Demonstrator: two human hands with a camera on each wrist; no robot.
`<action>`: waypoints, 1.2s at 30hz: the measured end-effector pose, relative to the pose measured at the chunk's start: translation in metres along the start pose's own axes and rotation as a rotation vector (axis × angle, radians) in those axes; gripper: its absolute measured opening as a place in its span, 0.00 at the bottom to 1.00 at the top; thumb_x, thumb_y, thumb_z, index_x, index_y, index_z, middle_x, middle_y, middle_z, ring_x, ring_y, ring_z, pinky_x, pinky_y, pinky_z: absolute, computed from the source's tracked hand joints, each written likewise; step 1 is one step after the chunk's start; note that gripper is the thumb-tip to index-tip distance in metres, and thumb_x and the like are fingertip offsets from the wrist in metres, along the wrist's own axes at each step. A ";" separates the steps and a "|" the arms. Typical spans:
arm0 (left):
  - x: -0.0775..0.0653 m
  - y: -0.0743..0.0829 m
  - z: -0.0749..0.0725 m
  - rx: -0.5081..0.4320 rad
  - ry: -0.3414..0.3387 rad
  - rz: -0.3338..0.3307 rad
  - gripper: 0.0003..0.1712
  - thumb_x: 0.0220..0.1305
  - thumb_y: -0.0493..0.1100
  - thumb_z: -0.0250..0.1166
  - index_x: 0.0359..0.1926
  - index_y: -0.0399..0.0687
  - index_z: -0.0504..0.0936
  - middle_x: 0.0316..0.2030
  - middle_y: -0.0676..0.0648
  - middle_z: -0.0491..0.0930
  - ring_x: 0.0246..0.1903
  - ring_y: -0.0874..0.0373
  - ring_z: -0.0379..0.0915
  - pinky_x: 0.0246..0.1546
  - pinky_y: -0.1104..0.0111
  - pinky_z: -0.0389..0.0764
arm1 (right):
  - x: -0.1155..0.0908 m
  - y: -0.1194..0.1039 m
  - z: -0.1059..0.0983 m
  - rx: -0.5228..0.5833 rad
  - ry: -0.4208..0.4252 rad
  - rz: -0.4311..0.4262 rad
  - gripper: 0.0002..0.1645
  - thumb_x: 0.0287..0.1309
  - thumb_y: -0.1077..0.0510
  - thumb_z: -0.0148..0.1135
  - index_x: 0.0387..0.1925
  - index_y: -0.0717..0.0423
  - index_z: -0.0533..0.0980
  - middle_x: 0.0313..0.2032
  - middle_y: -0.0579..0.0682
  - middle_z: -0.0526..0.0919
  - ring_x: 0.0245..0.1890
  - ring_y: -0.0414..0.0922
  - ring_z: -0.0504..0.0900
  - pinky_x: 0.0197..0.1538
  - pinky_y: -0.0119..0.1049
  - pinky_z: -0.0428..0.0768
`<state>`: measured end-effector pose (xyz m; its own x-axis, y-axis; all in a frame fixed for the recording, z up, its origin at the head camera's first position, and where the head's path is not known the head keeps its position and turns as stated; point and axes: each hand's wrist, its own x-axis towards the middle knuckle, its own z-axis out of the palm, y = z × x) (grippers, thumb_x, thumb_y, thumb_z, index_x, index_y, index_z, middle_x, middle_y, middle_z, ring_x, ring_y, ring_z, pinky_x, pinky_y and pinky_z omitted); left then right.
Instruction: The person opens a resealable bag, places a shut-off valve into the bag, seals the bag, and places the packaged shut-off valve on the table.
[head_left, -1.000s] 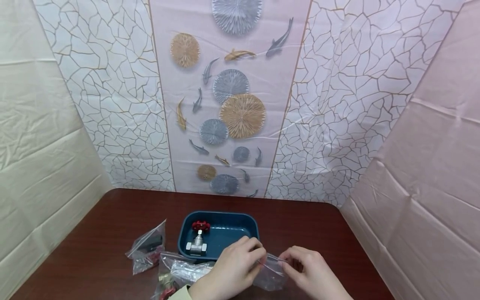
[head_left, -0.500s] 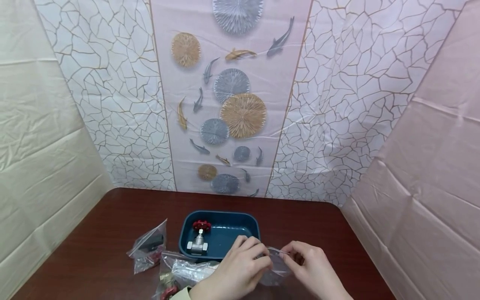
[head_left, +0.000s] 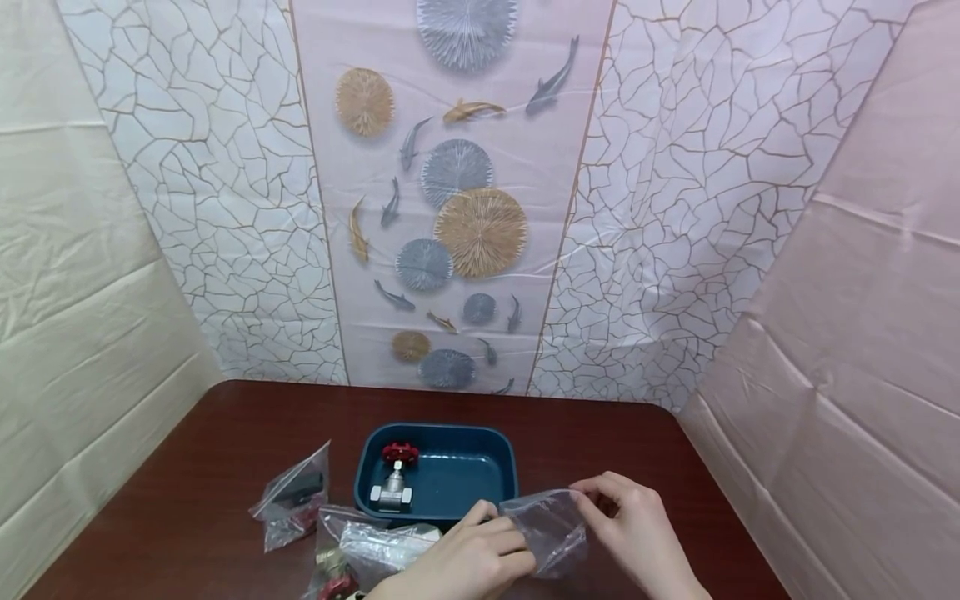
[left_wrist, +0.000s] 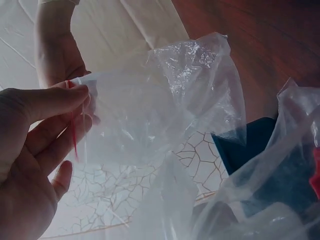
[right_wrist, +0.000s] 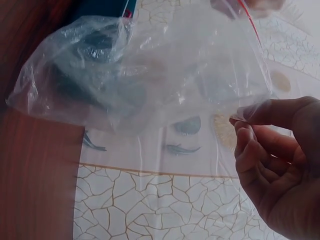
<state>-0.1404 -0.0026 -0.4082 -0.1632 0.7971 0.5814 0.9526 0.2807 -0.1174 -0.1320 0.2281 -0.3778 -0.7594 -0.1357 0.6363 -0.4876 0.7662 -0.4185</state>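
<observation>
A clear zip-lock bag (head_left: 546, 533) with a red line along its seal is stretched between both hands over the table. My left hand (head_left: 480, 554) pinches one end of the seal edge between thumb and fingers, as the left wrist view shows. At the other top corner, my right hand (head_left: 636, 527) grips the plastic with thumb and index finger. Crinkled and see-through, the bag's body (right_wrist: 150, 75) shows no contents. Just beyond the left hand stands a blue tray (head_left: 468, 482), in which a metal valve (head_left: 393, 492) with a red handwheel lies at the left.
Left of the tray is a small clear bag (head_left: 296, 504) with dark and red items inside. Another clear bag (head_left: 378, 546), partly behind the left forearm, holds a brass-coloured part with a red wheel. Cloth walls (head_left: 817, 333) surround the dark red table (head_left: 285, 408).
The hands have drawn apart, and the bag's top edge, bunched between them earlier, is now spread wide. My left hand has shifted slightly left and lower. The tray and other bags stay put.
</observation>
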 end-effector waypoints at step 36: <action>-0.023 0.000 -0.020 -0.156 0.130 -0.139 0.07 0.64 0.43 0.61 0.43 0.59 0.79 0.42 0.62 0.75 0.44 0.73 0.68 0.43 0.81 0.69 | -0.002 -0.007 0.010 0.077 0.086 -0.060 0.21 0.39 0.70 0.72 0.28 0.39 0.82 0.20 0.30 0.69 0.18 0.30 0.67 0.22 0.20 0.66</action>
<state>-0.1318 -0.0313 -0.4055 -0.2705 0.6785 0.6830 0.9530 0.2891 0.0904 -0.1315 0.2163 -0.3826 -0.6897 -0.1232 0.7136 -0.5655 0.7072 -0.4244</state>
